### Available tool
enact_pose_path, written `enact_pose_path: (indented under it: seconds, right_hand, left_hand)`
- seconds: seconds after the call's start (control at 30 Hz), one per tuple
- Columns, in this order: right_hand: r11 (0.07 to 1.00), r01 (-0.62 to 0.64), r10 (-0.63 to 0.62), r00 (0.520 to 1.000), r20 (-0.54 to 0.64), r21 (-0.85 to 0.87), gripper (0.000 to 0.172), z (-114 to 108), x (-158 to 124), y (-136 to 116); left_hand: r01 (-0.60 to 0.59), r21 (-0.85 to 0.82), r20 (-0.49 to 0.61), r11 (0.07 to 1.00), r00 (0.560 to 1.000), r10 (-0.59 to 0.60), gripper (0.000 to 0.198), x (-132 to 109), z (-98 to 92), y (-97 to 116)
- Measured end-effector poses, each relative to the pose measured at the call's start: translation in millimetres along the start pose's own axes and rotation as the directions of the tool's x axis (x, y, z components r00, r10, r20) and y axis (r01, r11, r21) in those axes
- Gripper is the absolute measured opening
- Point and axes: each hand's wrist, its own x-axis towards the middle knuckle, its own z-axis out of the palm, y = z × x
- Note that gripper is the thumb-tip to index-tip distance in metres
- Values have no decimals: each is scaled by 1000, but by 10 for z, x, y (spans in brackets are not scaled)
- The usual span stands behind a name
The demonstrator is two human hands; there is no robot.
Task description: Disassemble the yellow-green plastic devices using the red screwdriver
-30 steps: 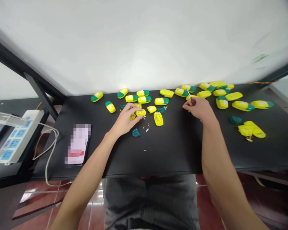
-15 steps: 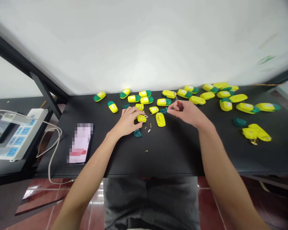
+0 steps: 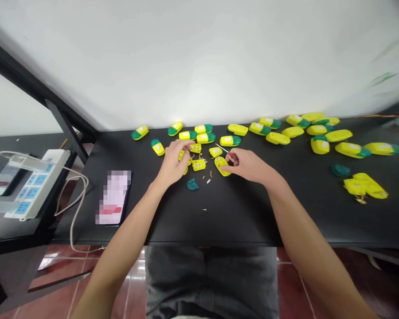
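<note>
My right hand [image 3: 249, 166] is closed round a small red-handled screwdriver [image 3: 226, 153] whose thin shaft points up and left. It rests beside an open yellow shell half [image 3: 221, 166] on the black table [image 3: 239, 208]. My left hand [image 3: 174, 161] lies with curled fingers on a small yellow part [image 3: 182, 156], next to another open yellow piece [image 3: 198, 165]. A loose green cap [image 3: 192, 184] and tiny screws [image 3: 207, 179] lie just in front of the hands.
Several yellow-and-green devices [image 3: 319, 133] line the table's far edge along the white wall. More opened yellow parts [image 3: 364, 186] and a green cap [image 3: 339, 169] sit at the right. A phone [image 3: 113, 197] lies at the left; a power strip [image 3: 31, 186] with cable sits on the side table.
My right hand has carried the screwdriver leftward from the row of devices to the open shell near the centre. The left hand has stayed on the yellow parts, shifting slightly.
</note>
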Motion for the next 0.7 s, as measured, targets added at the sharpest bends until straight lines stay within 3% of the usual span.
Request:
enact_pose_path:
  seconds: [0.1, 0.2, 0.27, 0.33, 0.47, 0.6, 0.7]
  right_hand:
    - [1000, 26, -26, 999, 46, -11, 34, 29, -13, -33]
    - [996, 50, -55, 996, 76, 75, 41, 28, -21, -66]
    - [984, 45, -60, 995, 82, 175, 49, 9, -34, -92]
    - [955, 28, -60, 993, 101, 294, 55, -12, -54, -122]
    - [857, 21, -125, 978, 168, 515, 58, -18, -93, -178]
    - [810, 12, -145, 973, 179, 586, 62, 8, -101, -219]
    - [797, -9, -136, 971, 195, 603, 64, 12, -102, -238]
  left_hand:
    - [65, -121, -160, 990, 983, -84, 28, 29, -17, -56]
    - [102, -173, -198, 980, 971, -136, 26, 36, -27, -66]
    - [55, -176, -149, 983, 985, -81, 22, 25, -25, -38]
    - [-30, -187, -32, 982, 999, 25, 24, 3, -13, 12]
    - [-129, -260, 215, 957, 958, 187, 42, -48, 35, 119]
    - [-71, -321, 285, 944, 944, 168, 34, -61, 61, 154]
    - [-8, -353, 292, 935, 949, 119, 43, -54, 36, 150]
